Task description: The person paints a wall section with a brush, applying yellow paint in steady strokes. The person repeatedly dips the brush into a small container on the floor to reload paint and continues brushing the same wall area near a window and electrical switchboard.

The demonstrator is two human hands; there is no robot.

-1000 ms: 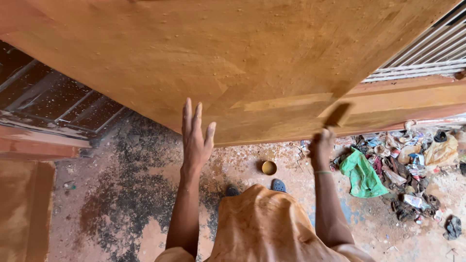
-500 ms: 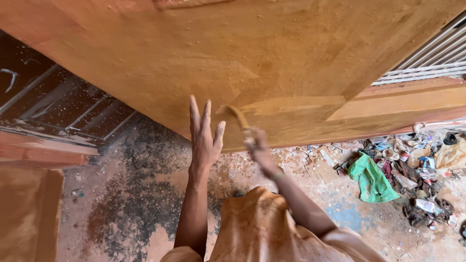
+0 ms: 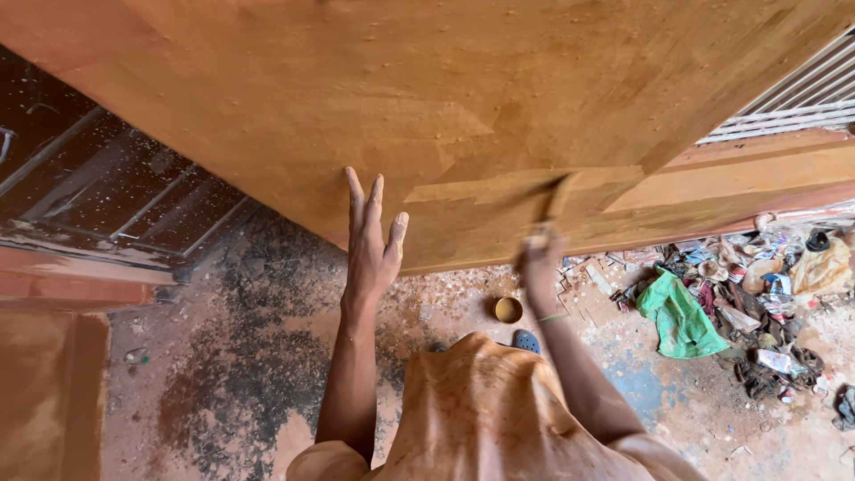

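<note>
A large orange-brown wooden panel (image 3: 427, 107) leans across the top of the view. My left hand (image 3: 371, 245) rests flat against its lower part, fingers spread and pointing up. My right hand (image 3: 539, 267) is closed around the handle of a paintbrush (image 3: 550, 200), whose bristles touch the panel's lower edge near a darker wet patch. A small round tin (image 3: 508, 310) with yellowish contents sits on the ground below my right hand.
A dark panelled door (image 3: 116, 187) lies at the left. Another orange board (image 3: 775, 178) leans behind at the right, below a white grille (image 3: 802, 98). A litter pile with a green bag (image 3: 677, 316) covers the right ground. A blue sandal (image 3: 526, 341) shows near my feet.
My right hand swung the brush from the right to the middle beside my left hand, then back to the right. My left hand stayed flat on the panel.
</note>
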